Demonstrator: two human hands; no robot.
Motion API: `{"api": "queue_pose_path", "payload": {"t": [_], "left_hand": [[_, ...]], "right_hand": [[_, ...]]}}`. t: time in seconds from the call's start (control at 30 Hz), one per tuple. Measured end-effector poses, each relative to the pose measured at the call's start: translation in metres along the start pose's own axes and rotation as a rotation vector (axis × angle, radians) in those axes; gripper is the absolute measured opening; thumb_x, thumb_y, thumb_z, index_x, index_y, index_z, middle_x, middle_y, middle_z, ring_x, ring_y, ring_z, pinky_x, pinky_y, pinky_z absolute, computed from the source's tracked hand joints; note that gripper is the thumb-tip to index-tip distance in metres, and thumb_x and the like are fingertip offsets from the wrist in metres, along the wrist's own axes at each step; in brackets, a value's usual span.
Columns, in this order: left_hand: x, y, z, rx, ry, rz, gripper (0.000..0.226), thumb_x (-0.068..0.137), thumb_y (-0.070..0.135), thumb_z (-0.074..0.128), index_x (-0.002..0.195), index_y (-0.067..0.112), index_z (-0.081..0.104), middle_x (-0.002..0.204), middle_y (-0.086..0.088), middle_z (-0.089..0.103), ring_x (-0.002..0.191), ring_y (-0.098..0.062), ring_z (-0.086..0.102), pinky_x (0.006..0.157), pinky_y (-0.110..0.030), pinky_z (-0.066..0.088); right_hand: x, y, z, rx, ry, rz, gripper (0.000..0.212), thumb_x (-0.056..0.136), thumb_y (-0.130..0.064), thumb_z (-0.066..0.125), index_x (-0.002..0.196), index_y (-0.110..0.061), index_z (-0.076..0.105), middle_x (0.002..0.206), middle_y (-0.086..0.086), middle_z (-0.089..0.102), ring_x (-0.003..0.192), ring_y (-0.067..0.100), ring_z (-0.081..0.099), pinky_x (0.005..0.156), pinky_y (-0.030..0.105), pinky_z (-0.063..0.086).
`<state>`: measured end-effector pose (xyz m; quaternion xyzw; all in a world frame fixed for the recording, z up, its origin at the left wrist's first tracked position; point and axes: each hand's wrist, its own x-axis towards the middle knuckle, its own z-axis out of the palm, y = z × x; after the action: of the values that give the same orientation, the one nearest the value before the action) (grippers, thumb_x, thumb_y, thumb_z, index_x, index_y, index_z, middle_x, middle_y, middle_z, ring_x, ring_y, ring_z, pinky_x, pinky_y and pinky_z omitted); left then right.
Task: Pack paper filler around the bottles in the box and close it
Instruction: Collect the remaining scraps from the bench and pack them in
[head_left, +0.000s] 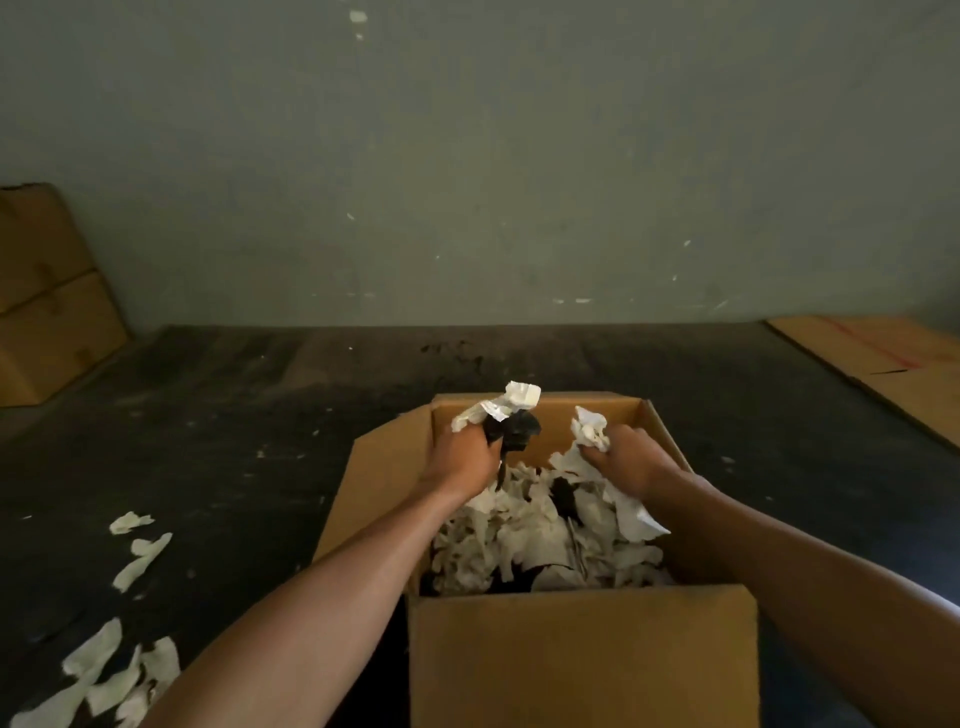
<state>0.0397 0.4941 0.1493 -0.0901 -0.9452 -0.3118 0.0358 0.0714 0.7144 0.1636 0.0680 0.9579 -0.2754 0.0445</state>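
Crumpled paper (540, 530) looks light and springy; both hands (465, 457) (628, 460) are clenched on wads over the box (582, 654). Best grabbed in loose fistfuls.

Dark floor (260, 415): open box (582, 654), paper scraps (140, 561), flat cardboard (893, 364).

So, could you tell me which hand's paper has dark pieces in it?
The left hand: its wad mixes white and black; the right hand holds only white.
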Motion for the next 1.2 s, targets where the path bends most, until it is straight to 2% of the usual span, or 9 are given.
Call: {"api": "queue_pose_path", "payload": {"t": [0.07,0.17,0.3,0.4,0.57,0.77,1.0,1.1,1.2], "left_hand": [[0.000,-0.004,0.016,0.013,-0.115,-0.048,0.042,0.099,0.048,0.041,0.127,0.023,0.061,0.123,-0.007,0.066,0.108,-0.028,0.061,0.085,-0.033,0.048],[0.001,-0.009,0.025,-0.004,-0.371,0.012,0.054,0.095,0.052,0.051,0.144,0.032,0.044,0.147,0.001,0.048,0.132,-0.023,0.047,0.106,-0.031,0.037],[0.004,-0.005,0.021,0.191,-0.647,-0.101,0.095,0.084,0.051,0.068,0.157,0.025,0.013,0.161,-0.006,0.019,0.146,-0.028,0.025,0.116,-0.040,0.028],[-0.001,0.001,0.022,0.225,-0.740,-0.099,0.096,0.086,0.047,0.067,0.157,0.027,0.005,0.163,-0.004,0.015,0.147,-0.026,0.021,0.115,-0.038,0.024],[-0.019,0.000,0.046,0.265,-0.928,-0.064,0.089,0.090,0.047,0.062,0.157,0.030,0.005,0.164,0.000,0.016,0.148,-0.024,0.022,0.114,-0.036,0.024],[-0.029,-0.001,0.073,0.377,-0.963,-0.069,0.086,0.097,0.035,0.056,0.155,0.031,-0.008,0.165,-0.006,0.008,0.149,-0.029,0.017,0.117,-0.042,0.024],[-0.022,0.003,0.038,0.391,-0.800,0.028,0.067,0.089,0.049,0.063,0.146,0.026,0.037,0.150,-0.003,0.039,0.130,-0.025,0.045,0.100,-0.037,0.042],[-0.034,0.006,0.043,0.407,-0.965,0.051,0.046,0.095,0.043,0.056,0.134,0.020,0.051,0.131,-0.004,0.055,0.109,-0.020,0.055,0.082,-0.031,0.045],[-0.052,0.005,0.061,0.417,-1.163,0.011,0.042,0.102,0.025,0.045,0.142,0.013,0.045,0.143,-0.012,0.049,0.126,-0.028,0.050,0.100,-0.038,0.043]], "right_hand": [[0.011,0.013,0.005,-0.013,-0.150,-0.032,0.024,0.095,-0.046,0.055,0.099,-0.024,0.065,0.096,-0.001,0.071,0.086,0.014,0.068,0.086,0.041,0.056],[0.023,0.024,0.007,-0.052,-0.265,-0.136,0.060,0.071,-0.066,0.064,0.121,-0.033,0.061,0.119,-0.003,0.066,0.105,0.016,0.064,0.095,0.044,0.053],[0.035,0.028,0.007,-0.118,-0.390,-0.107,0.098,0.064,-0.061,0.080,0.147,-0.039,0.034,0.148,0.001,0.034,0.134,0.027,0.039,0.110,0.051,0.038],[0.040,0.030,0.005,-0.100,-0.504,-0.103,0.100,0.071,-0.062,0.076,0.151,-0.047,0.018,0.158,0.003,0.019,0.143,0.033,0.027,0.114,0.054,0.030],[0.034,0.042,0.041,-0.273,-0.611,-0.120,0.072,0.098,-0.060,0.034,0.155,-0.040,-0.007,0.165,0.002,-0.014,0.152,0.031,-0.004,0.120,0.054,0.006],[0.021,0.044,0.056,-0.321,-0.726,-0.121,0.064,0.104,-0.042,0.036,0.157,-0.032,0.002,0.167,0.002,0.005,0.152,0.024,0.006,0.120,0.046,0.009],[0.036,0.032,0.004,-0.275,-0.623,-0.148,0.041,0.094,-0.035,0.061,0.134,-0.034,0.051,0.141,0.001,0.048,0.119,0.022,0.053,0.098,0.039,0.048],[0.022,0.041,0.022,-0.400,-0.838,-0.102,0.035,0.090,-0.033,0.066,0.123,-0.029,0.057,0.129,0.003,0.055,0.109,0.022,0.059,0.092,0.045,0.055],[0.000,0.047,0.051,-0.552,-1.039,-0.103,0.035,0.097,-0.029,0.056,0.130,-0.020,0.057,0.129,0.008,0.059,0.115,0.025,0.059,0.098,0.044,0.050]]}}
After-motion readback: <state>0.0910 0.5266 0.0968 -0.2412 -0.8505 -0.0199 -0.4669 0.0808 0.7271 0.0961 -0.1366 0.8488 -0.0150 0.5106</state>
